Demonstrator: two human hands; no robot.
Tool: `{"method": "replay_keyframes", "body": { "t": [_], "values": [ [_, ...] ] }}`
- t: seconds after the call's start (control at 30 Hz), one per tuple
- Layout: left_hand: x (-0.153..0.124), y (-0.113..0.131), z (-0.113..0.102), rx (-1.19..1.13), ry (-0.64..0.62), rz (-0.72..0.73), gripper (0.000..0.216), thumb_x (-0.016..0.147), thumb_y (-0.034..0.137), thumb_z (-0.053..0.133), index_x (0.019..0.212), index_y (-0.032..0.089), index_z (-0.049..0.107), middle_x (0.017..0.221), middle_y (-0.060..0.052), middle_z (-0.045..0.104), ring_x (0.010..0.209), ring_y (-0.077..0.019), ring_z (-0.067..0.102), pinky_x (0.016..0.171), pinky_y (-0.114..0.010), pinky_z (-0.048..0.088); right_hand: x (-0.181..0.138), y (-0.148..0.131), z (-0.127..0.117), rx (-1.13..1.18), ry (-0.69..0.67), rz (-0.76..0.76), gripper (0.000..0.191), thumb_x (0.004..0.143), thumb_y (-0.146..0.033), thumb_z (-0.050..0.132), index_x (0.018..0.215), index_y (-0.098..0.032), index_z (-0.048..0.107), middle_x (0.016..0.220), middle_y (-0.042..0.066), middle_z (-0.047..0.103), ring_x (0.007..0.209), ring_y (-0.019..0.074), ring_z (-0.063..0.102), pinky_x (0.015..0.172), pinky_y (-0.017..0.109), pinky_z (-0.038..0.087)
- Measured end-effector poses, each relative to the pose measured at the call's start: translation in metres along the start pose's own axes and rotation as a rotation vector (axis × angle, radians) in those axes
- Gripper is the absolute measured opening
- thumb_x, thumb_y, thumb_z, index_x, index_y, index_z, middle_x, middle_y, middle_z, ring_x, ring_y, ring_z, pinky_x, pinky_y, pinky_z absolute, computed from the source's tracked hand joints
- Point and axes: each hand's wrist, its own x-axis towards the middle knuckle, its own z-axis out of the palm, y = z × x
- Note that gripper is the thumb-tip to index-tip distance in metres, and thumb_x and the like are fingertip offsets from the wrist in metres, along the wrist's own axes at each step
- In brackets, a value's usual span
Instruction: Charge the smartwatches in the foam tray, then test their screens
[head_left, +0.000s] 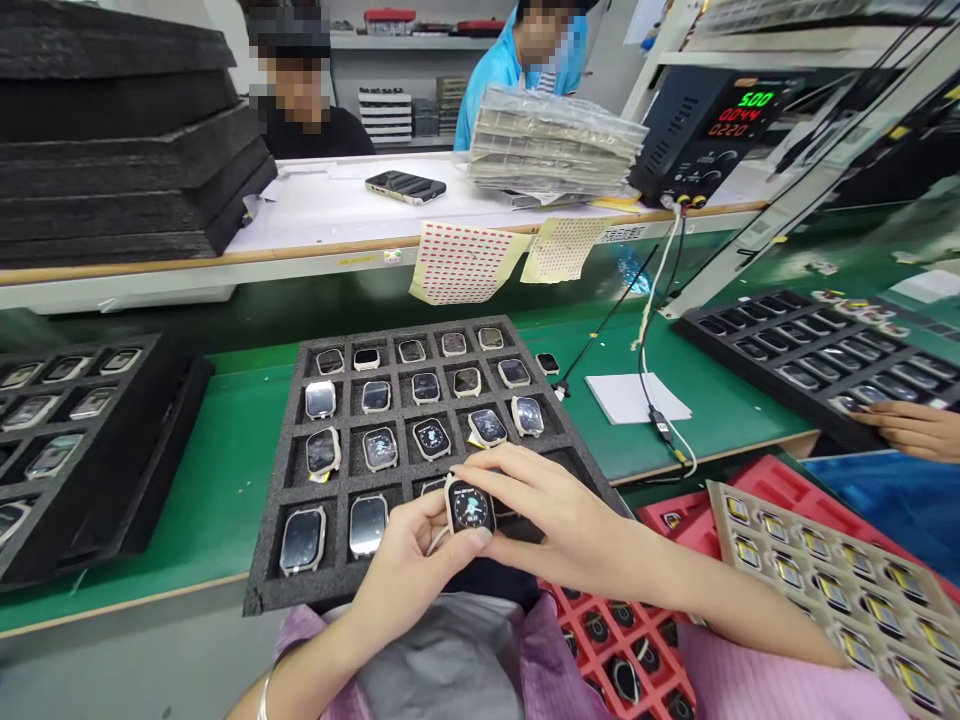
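A square smartwatch body (470, 506) with a lit dial sits between my two hands, just above the near edge of a black foam tray (285, 590). My left hand (409, 570) grips the watch from below and the left, fingers curled round it. My right hand (555, 510) comes over from the right, its fingers pinched on the watch's top and right edge. The tray holds several more watch bodies (431, 437) in its square pockets, some with lit screens.
A second foam tray of watches (135, 480) lies at left, a third tray (750, 345) at right, where another person's hand (915, 428) rests. Red trays (675, 515) and a beige blister tray (825, 570) sit near my lap. Two people sit behind the far bench; a power supply (712, 130) stands there.
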Motion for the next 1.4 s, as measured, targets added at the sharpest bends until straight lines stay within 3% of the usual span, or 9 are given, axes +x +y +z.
{"method": "replay_keyframes", "body": {
  "t": [0.17, 0.37, 0.6, 0.8, 1.1, 1.23, 1.4],
  "values": [
    [0.001, 0.002, 0.001, 0.002, 0.013, -0.011, 0.022, 0.08, 0.024, 0.069, 0.101, 0.017, 0.067, 0.095, -0.003, 0.069, 0.082, -0.0144, 0.059, 0.073, -0.021, 0.047, 0.002, -0.001, 0.004, 0.187, 0.038, 0.073, 0.037, 0.085, -0.013, 0.059, 0.121, -0.015, 0.053, 0.112, 0.011, 0.057, 0.102, 0.0204, 0.057, 0.089, 0.033, 0.051],
    [0.001, 0.004, -0.001, 0.051, 0.02, -0.026, 0.016, 0.085, 0.026, 0.064, 0.096, 0.016, 0.067, 0.078, 0.0, 0.062, 0.068, -0.0089, 0.05, 0.06, -0.016, 0.04, 0.002, 0.002, 0.012, 0.154, 0.081, 0.086, 0.035, 0.084, -0.014, 0.06, 0.119, -0.014, 0.055, 0.11, 0.011, 0.058, 0.101, 0.0215, 0.058, 0.088, 0.034, 0.051],
    [-0.002, -0.002, -0.005, -0.025, 0.0, -0.013, 0.016, 0.086, 0.029, 0.062, 0.095, 0.015, 0.063, 0.075, 0.001, 0.055, 0.069, -0.01, 0.047, 0.064, -0.018, 0.04, 0.008, 0.005, 0.016, 0.18, 0.077, 0.061, 0.031, 0.08, -0.013, 0.064, 0.11, -0.015, 0.057, 0.107, 0.01, 0.059, 0.099, 0.0211, 0.058, 0.089, 0.035, 0.05],
    [-0.003, -0.001, -0.006, -0.04, -0.017, -0.018, 0.025, 0.086, 0.027, 0.063, 0.106, 0.013, 0.064, 0.088, -0.004, 0.06, 0.081, -0.0149, 0.051, 0.074, -0.024, 0.043, 0.005, 0.005, 0.018, 0.231, 0.045, 0.071, 0.039, 0.078, -0.009, 0.065, 0.115, -0.014, 0.053, 0.102, 0.01, 0.056, 0.094, 0.0198, 0.055, 0.085, 0.036, 0.05],
    [-0.002, -0.001, -0.007, 0.0, -0.017, -0.011, 0.022, 0.085, 0.027, 0.063, 0.103, 0.014, 0.065, 0.089, -0.004, 0.062, 0.082, -0.0146, 0.052, 0.072, -0.021, 0.042, 0.006, 0.005, 0.019, 0.246, 0.059, 0.061, 0.039, 0.078, -0.008, 0.065, 0.115, -0.013, 0.053, 0.102, 0.009, 0.055, 0.093, 0.0197, 0.054, 0.084, 0.035, 0.049],
    [-0.002, 0.001, -0.004, 0.085, -0.036, -0.043, 0.029, 0.087, 0.033, 0.061, 0.112, 0.019, 0.06, 0.095, -0.004, 0.06, 0.086, -0.0164, 0.052, 0.077, -0.024, 0.043, 0.006, 0.009, 0.011, 0.265, -0.001, 0.084, 0.037, 0.081, -0.013, 0.066, 0.116, -0.015, 0.054, 0.108, 0.01, 0.054, 0.099, 0.0201, 0.054, 0.087, 0.034, 0.048],
    [-0.004, 0.002, -0.002, 0.141, -0.044, -0.105, 0.027, 0.088, 0.042, 0.057, 0.1, 0.018, 0.059, 0.078, 0.0, 0.052, 0.066, -0.0104, 0.044, 0.059, -0.019, 0.038, -0.008, 0.02, -0.021, 0.226, -0.022, 0.15, 0.041, 0.079, -0.027, 0.072, 0.116, -0.018, 0.056, 0.113, 0.01, 0.052, 0.108, 0.0218, 0.051, 0.094, 0.035, 0.043]
  ]
}}
